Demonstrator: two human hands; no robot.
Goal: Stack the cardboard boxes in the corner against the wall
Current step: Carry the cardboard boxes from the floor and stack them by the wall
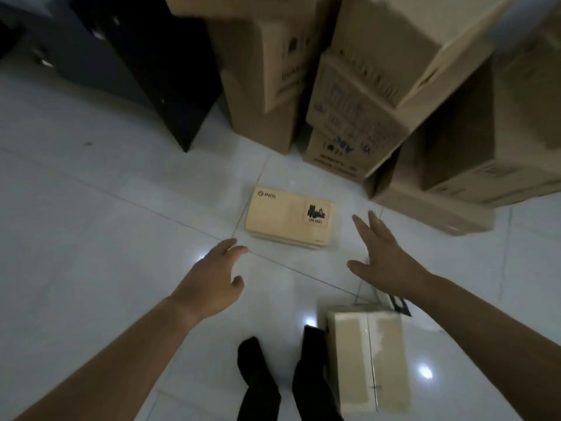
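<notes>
Both hands hang over the white tiled floor [106,208], empty: the left hand [212,278] with fingers loosely curved, the right hand [385,256] spread flat. Between and just beyond them lies a flat cardboard box [288,220] printed "PICO" with a label reading "UN 3481". Farther ahead stand the stacked cardboard boxes [349,101]. Below the right forearm sits a taped cardboard box [367,360].

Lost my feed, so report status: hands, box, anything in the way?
Both open, empty: left hand, right hand, just short of the PICO box. PICO box flat on floor, untouched, apart from the stacked boxes. Path clear; taped box by the feet.
</notes>
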